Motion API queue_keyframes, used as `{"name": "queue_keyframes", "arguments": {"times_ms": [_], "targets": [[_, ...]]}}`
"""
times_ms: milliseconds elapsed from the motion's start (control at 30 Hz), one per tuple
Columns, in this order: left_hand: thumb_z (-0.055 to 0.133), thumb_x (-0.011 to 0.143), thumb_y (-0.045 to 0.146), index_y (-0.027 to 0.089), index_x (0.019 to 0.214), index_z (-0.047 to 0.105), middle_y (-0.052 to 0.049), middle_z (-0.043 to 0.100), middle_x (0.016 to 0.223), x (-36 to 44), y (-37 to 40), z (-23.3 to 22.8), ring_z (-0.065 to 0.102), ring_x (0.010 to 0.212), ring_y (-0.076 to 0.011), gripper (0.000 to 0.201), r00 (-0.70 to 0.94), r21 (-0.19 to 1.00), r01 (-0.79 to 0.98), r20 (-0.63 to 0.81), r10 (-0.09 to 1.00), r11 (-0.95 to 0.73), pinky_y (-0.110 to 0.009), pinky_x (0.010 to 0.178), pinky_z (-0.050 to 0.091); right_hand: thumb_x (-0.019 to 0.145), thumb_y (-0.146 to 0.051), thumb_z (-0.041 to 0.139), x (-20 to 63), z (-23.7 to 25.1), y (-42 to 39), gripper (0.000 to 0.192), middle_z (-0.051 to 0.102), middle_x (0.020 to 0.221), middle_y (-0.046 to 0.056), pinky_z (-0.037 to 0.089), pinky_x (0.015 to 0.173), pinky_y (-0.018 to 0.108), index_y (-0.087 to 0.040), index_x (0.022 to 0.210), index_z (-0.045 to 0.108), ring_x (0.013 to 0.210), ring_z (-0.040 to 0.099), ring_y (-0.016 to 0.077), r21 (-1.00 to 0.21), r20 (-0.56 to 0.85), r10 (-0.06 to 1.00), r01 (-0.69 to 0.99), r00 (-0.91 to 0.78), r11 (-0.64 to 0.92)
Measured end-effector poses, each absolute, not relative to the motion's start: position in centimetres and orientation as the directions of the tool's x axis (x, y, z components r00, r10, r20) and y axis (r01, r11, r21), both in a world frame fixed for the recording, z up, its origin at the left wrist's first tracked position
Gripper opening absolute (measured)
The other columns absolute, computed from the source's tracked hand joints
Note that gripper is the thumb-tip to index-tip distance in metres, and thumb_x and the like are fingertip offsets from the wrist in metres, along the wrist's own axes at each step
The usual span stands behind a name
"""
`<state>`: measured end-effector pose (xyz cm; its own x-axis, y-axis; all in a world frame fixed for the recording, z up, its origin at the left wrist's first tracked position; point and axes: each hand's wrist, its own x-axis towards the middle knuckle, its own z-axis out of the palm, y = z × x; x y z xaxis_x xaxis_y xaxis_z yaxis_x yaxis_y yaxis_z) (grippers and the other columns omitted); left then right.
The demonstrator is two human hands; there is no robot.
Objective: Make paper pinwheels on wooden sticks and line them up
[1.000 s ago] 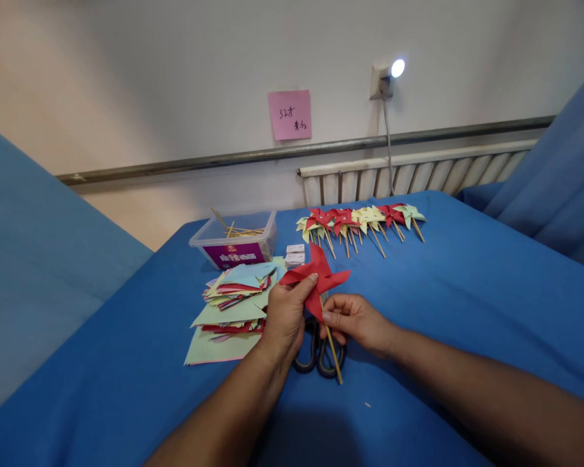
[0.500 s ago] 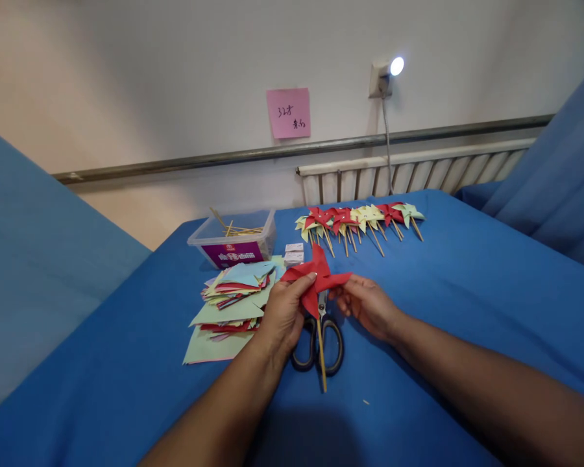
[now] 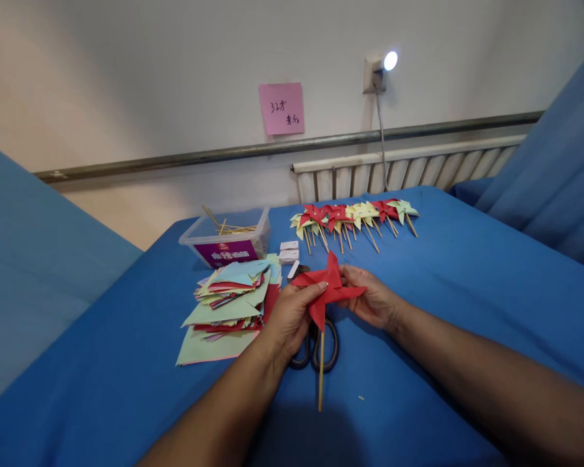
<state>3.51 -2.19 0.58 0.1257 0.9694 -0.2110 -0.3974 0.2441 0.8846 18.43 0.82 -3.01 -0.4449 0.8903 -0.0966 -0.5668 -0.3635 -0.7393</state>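
Two hands meet at the middle of the frame around one red paper pinwheel (image 3: 328,290). The left hand (image 3: 292,318) is closed on the pinwheel's left blade, thumb on top, apparently so that the paper is kept from turning; the right hand (image 3: 372,298) is cupped behind the right blade, fingers pinching its edge. The pinwheel's wooden stick (image 3: 320,370) hangs straight down toward the lower middle of the frame, held clear of the cloth. A pair of black-handled scissors (image 3: 316,347) lies directly beneath the hands, partly hidden by them.

Left of centre, a loose stack of coloured paper squares (image 3: 226,305) is kept within easy reach. Above it, a clear plastic tub (image 3: 226,240) holds spare sticks, and small white boxes (image 3: 289,251) sit just beside it. Finished pinwheels (image 3: 353,217) are laid in an overlapping row at the upper middle, sticks pointing toward the viewer.

Everything rests on a blue cloth-covered table (image 3: 467,292). Behind it, a radiator (image 3: 409,172) and a metal rail run along a pale wall, on which a pink sticky note (image 3: 282,108) and a plug-in night light (image 3: 382,65) are fixed. Blue fabric fills both sides of the frame.
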Motion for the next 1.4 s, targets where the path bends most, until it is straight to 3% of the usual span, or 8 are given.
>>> {"name": "queue_keyframes", "arguments": {"times_ms": [300,600,733,1067,1167,1267,1333,1400], "targets": [[0.080,0.065,0.026,0.014,0.090,0.074,-0.010,0.073,0.083,3.6,-2.2,0.4,0.068,0.078,-0.0186,0.028,0.185,0.881,-0.382,-0.222,0.957,0.278,-0.030,0.080,0.051,0.072,-0.039,0.079,18.6,-3.7,1.2,0.028,0.066,0.077,-0.001,0.046,0.067,0.021,-0.017,0.082,0.065,0.066,0.059,0.0090,-0.736,-0.068,0.875,-0.567,-0.480,-0.369],[0.082,0.064,0.028,0.013,0.088,0.073,-0.009,0.073,0.084,3.4,-2.2,0.2,0.068,0.080,-0.0181,0.030,0.240,0.883,-0.360,-0.225,0.944,0.302,-0.029,0.084,0.049,0.067,-0.040,0.083,18.2,-3.4,1.0,0.032,0.067,0.070,-0.001,0.044,0.063,0.023,-0.016,0.079,0.066,0.061,0.058,0.0098,-0.773,-0.074,0.875,-0.527,-0.479,-0.354],[0.081,0.066,0.028,0.012,0.094,0.073,-0.009,0.074,0.087,3.2,-2.1,0.2,0.067,0.085,-0.0186,0.033,0.261,0.886,-0.344,-0.228,0.938,0.311,-0.029,0.087,0.048,0.074,-0.048,0.075,18.3,-3.6,1.1,0.034,0.067,0.073,0.001,0.044,0.064,0.024,-0.016,0.078,0.066,0.063,0.058,0.0108,-0.754,-0.047,0.875,-0.558,-0.482,-0.348],[0.081,0.065,0.025,0.012,0.092,0.074,-0.010,0.074,0.089,3.4,-2.1,0.0,0.066,0.083,-0.0188,0.031,0.209,0.906,-0.313,-0.227,0.951,0.285,-0.029,0.084,0.048,0.074,-0.044,0.076,18.3,-3.6,1.1,0.031,0.059,0.063,-0.003,0.041,0.056,0.022,-0.018,0.070,0.060,0.054,0.051,0.0083,-0.798,-0.057,0.904,-0.525,-0.423,-0.296],[0.082,0.062,0.025,0.012,0.090,0.074,-0.009,0.073,0.089,3.4,-2.0,-0.2,0.065,0.078,-0.0170,0.032,0.104,0.927,-0.284,-0.224,0.969,0.245,-0.028,0.080,0.048,0.082,-0.048,0.066,18.8,-3.1,1.3,0.028,0.065,0.083,0.001,0.047,0.064,0.027,-0.022,0.090,0.065,0.068,0.059,0.0128,-0.867,0.012,0.961,-0.481,-0.277,-0.127],[0.083,0.060,0.025,0.012,0.086,0.073,-0.007,0.073,0.085,3.4,-1.9,-0.2,0.064,0.074,-0.0154,0.030,0.037,0.947,-0.243,-0.206,0.978,0.209,-0.027,0.076,0.048,0.088,-0.046,0.057,19.6,-2.4,1.4,0.030,0.062,0.115,0.005,0.049,0.084,0.036,-0.029,0.112,0.063,0.100,0.061,0.0199,-0.948,0.268,0.954,-0.211,-0.134,0.236],[0.082,0.061,0.026,0.013,0.086,0.074,-0.007,0.073,0.086,3.5,-1.9,-0.2,0.064,0.075,-0.0158,0.030,0.056,0.951,-0.237,-0.188,0.981,0.196,-0.027,0.076,0.048,0.089,-0.039,0.057,20.0,-2.0,1.2,0.028,0.057,0.125,0.007,0.043,0.099,0.042,-0.029,0.114,0.065,0.117,0.053,0.0232,-0.880,0.463,0.868,0.020,-0.181,0.474],[0.082,0.062,0.026,0.013,0.088,0.074,-0.007,0.073,0.086,3.6,-2.0,-0.3,0.064,0.077,-0.0164,0.030,0.077,0.955,-0.229,-0.177,0.981,0.190,-0.028,0.077,0.048,0.091,-0.032,0.055,20.0,-1.7,0.8,0.025,0.053,0.130,0.007,0.038,0.106,0.044,-0.028,0.113,0.066,0.123,0.050,0.0235,-0.784,0.562,0.788,0.140,-0.253,0.605]]}}
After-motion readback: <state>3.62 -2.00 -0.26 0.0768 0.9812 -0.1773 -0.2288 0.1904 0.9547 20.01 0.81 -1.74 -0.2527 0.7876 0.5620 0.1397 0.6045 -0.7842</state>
